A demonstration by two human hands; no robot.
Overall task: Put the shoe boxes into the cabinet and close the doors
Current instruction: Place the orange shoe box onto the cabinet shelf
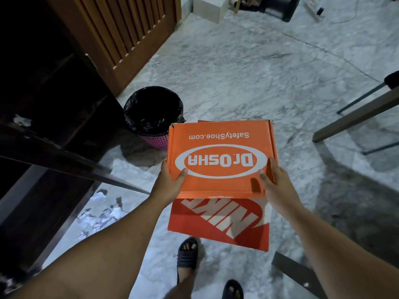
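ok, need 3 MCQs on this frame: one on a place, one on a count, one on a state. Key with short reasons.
1. Where is the black-lined pink mesh bin?
A. on the marble floor by the dark wooden cabinet
B. inside the cabinet
C. on a box

2. How many shoe boxes show?
A. one
B. two
C. four

3. How is the orange Dr.Osha cardboard box held?
A. left hand only
B. by neither hand
C. by both hands

Key: 1 A, the bin stands on the floor beside the cabinet; 2 B, the orange box and the red Nike box under it; 3 C, left hand and right hand grip its sides.
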